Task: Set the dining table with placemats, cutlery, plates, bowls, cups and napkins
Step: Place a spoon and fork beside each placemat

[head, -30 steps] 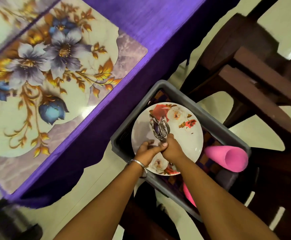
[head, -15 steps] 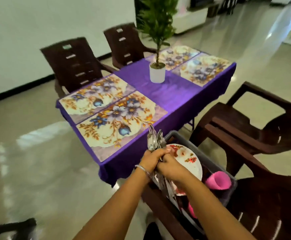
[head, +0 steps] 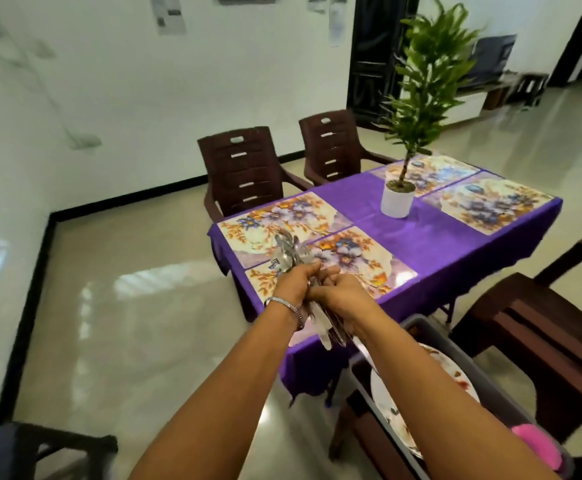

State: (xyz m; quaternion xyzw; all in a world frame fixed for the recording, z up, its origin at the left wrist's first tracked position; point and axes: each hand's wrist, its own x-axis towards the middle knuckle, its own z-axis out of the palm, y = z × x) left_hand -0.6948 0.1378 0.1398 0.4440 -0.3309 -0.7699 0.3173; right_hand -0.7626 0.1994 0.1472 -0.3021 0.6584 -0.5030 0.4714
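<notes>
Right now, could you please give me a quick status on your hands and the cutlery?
Left hand and right hand grip cutlery. Four placemats laid. Plant mid-table.

Purple-clothed table (head: 431, 244): placemats (head: 282, 220), potted plant (head: 397, 199).
</notes>
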